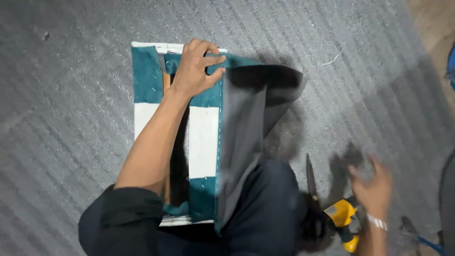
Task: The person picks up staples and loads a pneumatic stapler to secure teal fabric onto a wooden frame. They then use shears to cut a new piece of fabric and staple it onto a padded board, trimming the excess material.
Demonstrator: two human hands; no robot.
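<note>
From the head view I have a teal-and-white upholstered panel (pixel 204 142) lying flat on the grey ribbed floor covering (pixel 71 118), its long axis running away from me, from my lap up toward the far edge of the covering. A row of small staples runs along its right-hand edge, where a sheet of dark grey lining fabric (pixel 246 123) is fastened and folds off to the right, partly lifted so it throws a shadow.

My left hand (pixel 195 68) sits at the far end of the panel, the grip closed: fingers curled over the top right corner and pinching the teal cloth together with the upper edge of the grey lining. The left forearm lies straight down the middle of the panel, so the whole piece runs from that grip back toward me.

My right hand (pixel 374 187) is well apart from the panel, off to the right near my knee. It is motion-blurred; the fingers look spread, and I cannot tell whether the grip has hold of anything. Just below it and to its left lies a yellow-and-black staple gun (pixel 343 220), and beside that a pair of scissors (pixel 310 182), blades pointing away from me. So the tools lie to the right of the panel, nearest the right hand, while the stapled seam sits between the two hands, nearer the left.

A loose white thread (pixel 330 60) lies on the covering beyond the lining's far right corner.
</note>
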